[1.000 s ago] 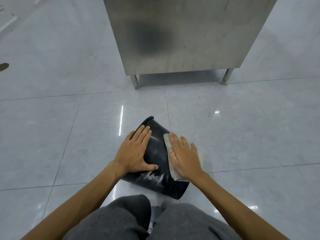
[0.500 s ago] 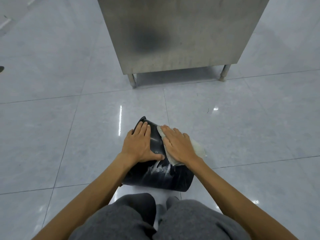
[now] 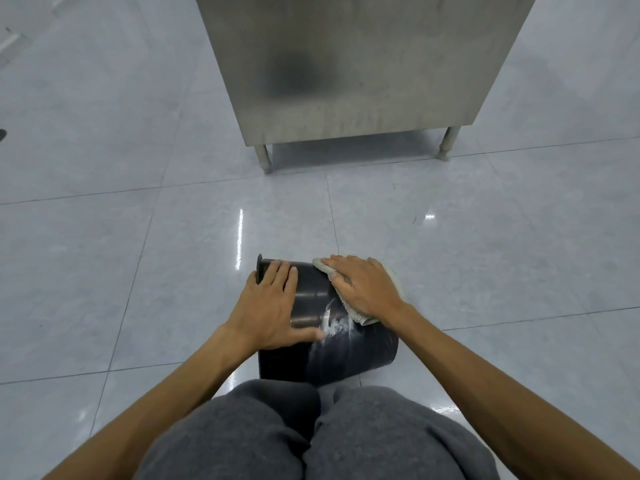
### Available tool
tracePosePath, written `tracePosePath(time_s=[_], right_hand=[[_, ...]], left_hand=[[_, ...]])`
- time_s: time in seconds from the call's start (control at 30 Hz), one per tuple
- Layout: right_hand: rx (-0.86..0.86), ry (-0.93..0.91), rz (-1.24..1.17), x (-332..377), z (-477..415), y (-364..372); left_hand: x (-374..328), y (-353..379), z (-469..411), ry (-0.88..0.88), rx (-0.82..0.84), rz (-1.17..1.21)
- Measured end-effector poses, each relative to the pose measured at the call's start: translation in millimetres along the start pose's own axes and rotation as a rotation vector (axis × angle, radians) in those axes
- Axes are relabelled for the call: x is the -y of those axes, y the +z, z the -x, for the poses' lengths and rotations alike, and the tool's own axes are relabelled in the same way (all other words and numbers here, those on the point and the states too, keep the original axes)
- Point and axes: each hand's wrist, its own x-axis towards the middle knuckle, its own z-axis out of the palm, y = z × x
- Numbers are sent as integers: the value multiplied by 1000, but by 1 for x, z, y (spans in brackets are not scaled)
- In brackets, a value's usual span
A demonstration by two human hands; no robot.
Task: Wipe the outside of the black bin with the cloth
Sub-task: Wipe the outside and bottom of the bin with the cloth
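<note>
Glossy grey floor tiles (image 3: 173,271) carry the round black plastic bin (image 3: 329,355), lying on its side before the person's knees. Left hand (image 3: 270,306) presses flat, fingers spread, steadying it; right hand (image 3: 367,289) lies open-palmed on the pale grey cloth (image 3: 356,315). White smears (image 3: 332,327) remain. Uneven pressure may roll the bin on the slick tile.

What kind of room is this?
Probably a commercial kitchen or a similar workroom: a big brushed stainless-steel cabinet on short metal legs stands on a glossy pale grey tiled floor.
</note>
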Motion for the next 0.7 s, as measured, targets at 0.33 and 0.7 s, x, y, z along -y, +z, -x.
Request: tracePosePath(time_s=[0.33, 0.7], right_hand=[[46, 114, -39, 4, -32, -9], [-304, -9, 134, 39, 36, 49]], left_hand=[[-6, -4, 21, 37, 181, -262], [16, -25, -30, -3, 312, -206]])
